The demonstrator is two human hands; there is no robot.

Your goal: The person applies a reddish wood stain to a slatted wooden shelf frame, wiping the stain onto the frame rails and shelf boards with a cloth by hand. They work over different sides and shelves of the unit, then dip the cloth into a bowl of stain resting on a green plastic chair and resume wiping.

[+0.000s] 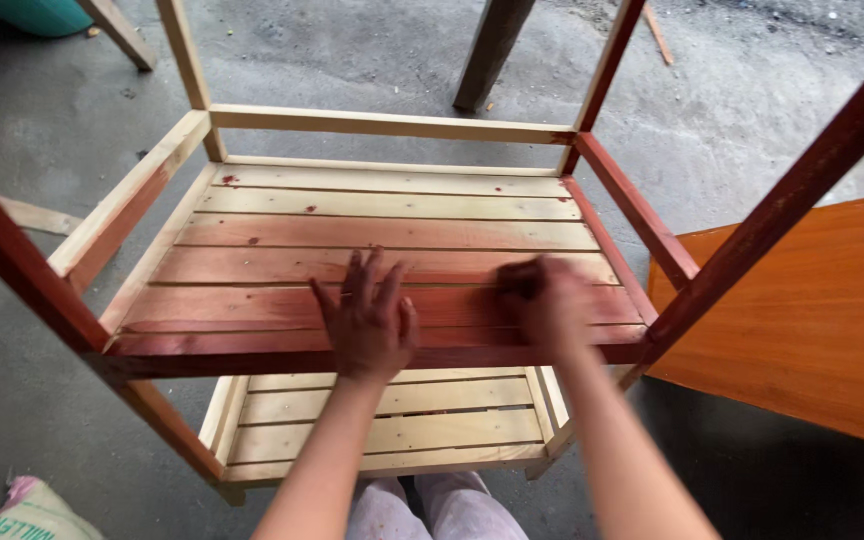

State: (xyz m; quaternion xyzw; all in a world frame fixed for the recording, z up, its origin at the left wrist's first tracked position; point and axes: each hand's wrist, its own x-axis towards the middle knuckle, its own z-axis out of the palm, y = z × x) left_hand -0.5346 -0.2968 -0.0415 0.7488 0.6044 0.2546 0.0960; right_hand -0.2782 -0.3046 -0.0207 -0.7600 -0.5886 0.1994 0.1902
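A wooden slatted rack (382, 235) lies on its side before me, its near slats and posts stained red-brown and its far slats bare pale wood. My left hand (367, 315) rests flat on the stained slats near the front rail, fingers spread, holding nothing. My right hand (542, 300) is blurred by motion over the stained slats to the right; its fingers look curled around a small dark thing that I cannot make out. Both hands carry red stain. A second slatted shelf (392, 420) of bare wood shows below the front rail.
A glossy orange-brown board (812, 320) lies on the concrete floor (752, 120) at the right. A dark post (492, 45) stands behind the rack. A teal tub (37, 12) sits at the top left, a printed sack (27, 512) at the bottom left, a loose lath (37, 215) at the left.
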